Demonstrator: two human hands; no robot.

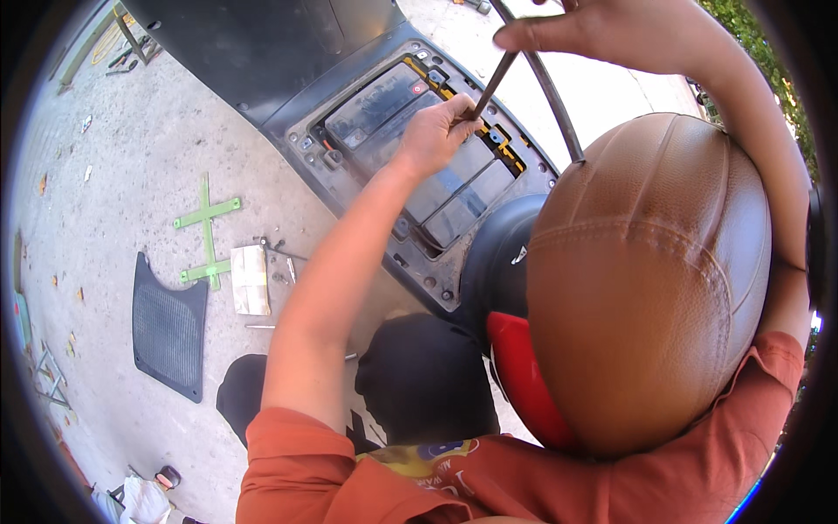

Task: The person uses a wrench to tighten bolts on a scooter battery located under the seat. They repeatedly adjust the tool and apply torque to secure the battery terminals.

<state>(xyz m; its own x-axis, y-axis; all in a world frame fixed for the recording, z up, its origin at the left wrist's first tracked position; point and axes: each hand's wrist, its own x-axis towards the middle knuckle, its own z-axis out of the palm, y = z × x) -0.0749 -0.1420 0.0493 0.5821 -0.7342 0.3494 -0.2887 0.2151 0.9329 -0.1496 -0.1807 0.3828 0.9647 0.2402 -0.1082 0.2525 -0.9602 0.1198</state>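
Note:
Closed at the fingertips, my left hand (434,138) grips the lower end of a thin dark strip (497,83) over the battery bay of a scooter's footboard. My right hand (602,37) reaches round from the right, its thumb across the upper part of the strip; its other fingers are partly cut off by the top edge. A longer dark length (554,109) slants from there down to the seat; whether both are one piece I cannot tell. Below my left hand, dark batteries (375,109) lie in the open bay, with orange-yellow pieces (502,144) along one side.
A brown stitched seat (650,279) stands close on the right, above a red body panel (524,375). On the concrete floor lie a black ribbed mat (170,332), a green cross-shaped frame (208,223), a pale box (250,279) and small loose parts.

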